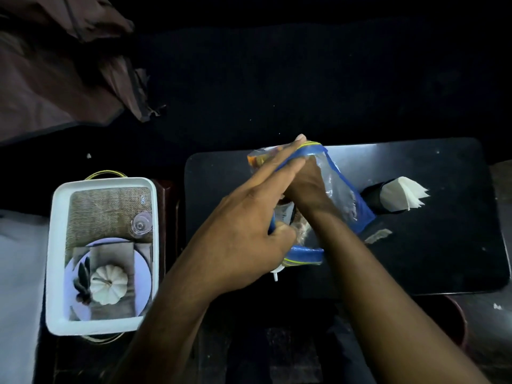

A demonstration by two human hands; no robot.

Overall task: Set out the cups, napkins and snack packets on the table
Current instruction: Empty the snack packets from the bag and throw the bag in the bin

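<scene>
Snack packets sit inside a clear zip bag [336, 187] with a blue rim, held above the dark table [443, 259] at its near-left part. Nearest the person, the left hand [246, 245] pinches the bag's near rim between thumb and fingers, with its long fingers stretched along the far rim to hold the mouth wide. The right hand [307, 181] is plunged inside; whether it grips a packet cannot be told. Thin film like this likely feels light, limp and slick, so the stiffer rim looks the best hold. Napkins [401, 194] lie further right on the table.
</scene>
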